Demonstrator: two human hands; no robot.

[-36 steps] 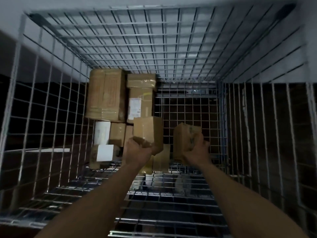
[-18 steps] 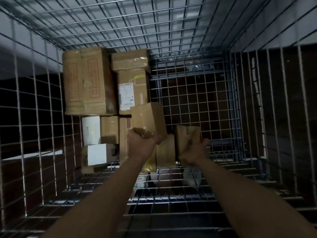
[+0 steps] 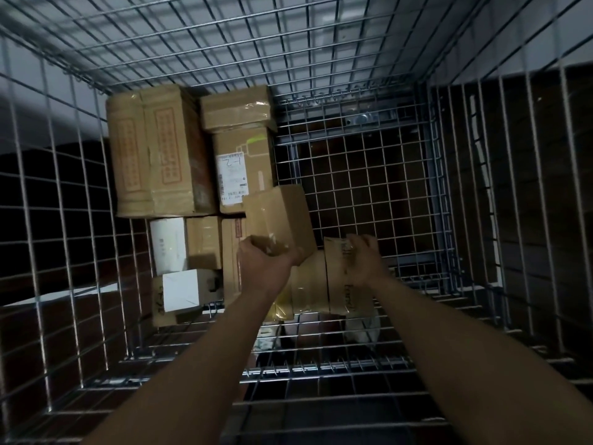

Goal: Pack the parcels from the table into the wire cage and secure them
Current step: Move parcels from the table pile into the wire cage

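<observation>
I look down into the wire cage (image 3: pixel 449 194). My left hand (image 3: pixel 263 264) grips the near end of a small brown carton (image 3: pixel 282 216), held tilted above the packed parcels. My right hand (image 3: pixel 362 261) holds a second small brown parcel (image 3: pixel 340 284), which stands low on the cage floor against a taped carton (image 3: pixel 305 284). Stacked parcels fill the cage's left part: a large printed carton (image 3: pixel 154 149), a labelled carton (image 3: pixel 240 165) and a flat taped box (image 3: pixel 237 107) on top of it.
Smaller cartons and white boxes (image 3: pixel 179 287) lie at the lower left of the stack. The right half of the cage floor (image 3: pixel 369 187) shows bare mesh over dark ground. Wire walls rise on all sides; a folded mesh panel (image 3: pixel 321 370) lies near me.
My right hand has lowered its parcel down beside the taped carton. My left hand has stayed near the same height with its carton. The view has moved closer into the cage.
</observation>
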